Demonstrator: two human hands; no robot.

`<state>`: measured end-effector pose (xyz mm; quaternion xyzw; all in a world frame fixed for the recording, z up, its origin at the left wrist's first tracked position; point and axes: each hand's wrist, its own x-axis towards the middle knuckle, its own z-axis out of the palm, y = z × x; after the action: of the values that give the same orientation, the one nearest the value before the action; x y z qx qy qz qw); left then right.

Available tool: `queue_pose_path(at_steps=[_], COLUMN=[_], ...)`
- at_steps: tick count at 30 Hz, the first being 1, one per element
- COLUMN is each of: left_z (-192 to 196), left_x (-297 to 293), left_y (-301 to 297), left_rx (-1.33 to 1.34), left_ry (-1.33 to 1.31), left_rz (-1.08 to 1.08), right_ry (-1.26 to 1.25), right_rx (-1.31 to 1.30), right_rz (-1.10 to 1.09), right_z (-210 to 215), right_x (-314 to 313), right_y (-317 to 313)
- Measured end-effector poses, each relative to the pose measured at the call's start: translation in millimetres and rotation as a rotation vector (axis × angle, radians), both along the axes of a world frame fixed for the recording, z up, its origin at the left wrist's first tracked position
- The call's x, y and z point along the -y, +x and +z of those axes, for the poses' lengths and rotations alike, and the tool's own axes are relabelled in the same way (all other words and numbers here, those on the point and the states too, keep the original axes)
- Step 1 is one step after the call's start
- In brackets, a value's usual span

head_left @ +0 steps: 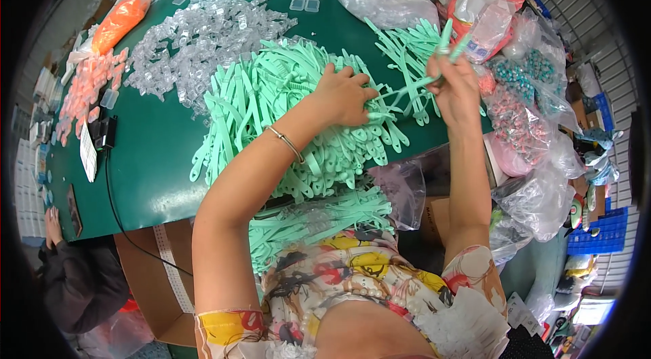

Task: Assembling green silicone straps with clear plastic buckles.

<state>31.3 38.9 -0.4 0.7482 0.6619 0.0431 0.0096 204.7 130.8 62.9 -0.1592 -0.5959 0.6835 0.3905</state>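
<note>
A large heap of mint-green plastic straps [271, 87], shaped like watch bands, covers the near middle of the green table. On the heap's right side rests my left hand [342, 96], its fingers spread over the straps; a bracelet circles that wrist. To the right, raised above the table edge, my right hand [453, 81] is closed around a few straps [445, 36] whose ends stick up past the fingers. One thin strap end points from it toward my left hand. A smaller group of straps [407, 53] lies just left of my right hand.
Clear plastic pieces [203, 33] and orange pieces [91, 84] lie on the left. Bags of coloured parts [519, 121] crowd the right. More straps [319, 220] sit at my lap. A black cable [119, 206] crosses the table edge near another person's dark sleeve [85, 284].
</note>
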Motion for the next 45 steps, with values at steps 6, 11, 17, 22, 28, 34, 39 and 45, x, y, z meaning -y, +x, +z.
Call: queue_pose_path(at_steps=[6, 11, 17, 22, 28, 34, 39, 45], left_z=[8.7, 9.3, 5.1, 10.9, 2.2, -22.9, -18.6, 10.2], left_x=[-2.9, -1.9, -6.4, -32.2, -63.3, -78.6, -74.7, -45.8], left_y=[-1.2, -10.0, -6.2, -37.0, -118.4, -140.5, -132.2, -131.3], left_rx=[0.042, 0.131, 0.063, 0.527, 0.241, 0.078, -0.033, 0.805], left_ry=[-0.111, -0.148, -0.130, 0.174, 0.302, -0.054, 0.081, 0.671], left_rz=[-0.006, -0.023, -0.015, -0.112, 0.473, 0.508, 0.425, 0.401], right_ry=[0.239, 0.269, 0.355, 0.107, -0.156, -0.275, -0.292, -0.333], right_rx=[-0.427, -0.603, -0.813, -0.564, -0.292, -0.129, -0.065, 0.046], right_rz=[-0.081, -0.111, -0.192, -0.047, 0.084, 0.087, 0.027, 0.060], right_z=[31.4, 45.2, 74.7, 63.6, 31.7, 1.1, -14.2, -27.8], right_x=[21.4, 20.1, 39.0, 42.0, 50.3, 54.9, 61.3, 78.5], right_y=[16.4, 22.9, 41.9, 49.8, 67.2, 76.2, 75.4, 58.8])
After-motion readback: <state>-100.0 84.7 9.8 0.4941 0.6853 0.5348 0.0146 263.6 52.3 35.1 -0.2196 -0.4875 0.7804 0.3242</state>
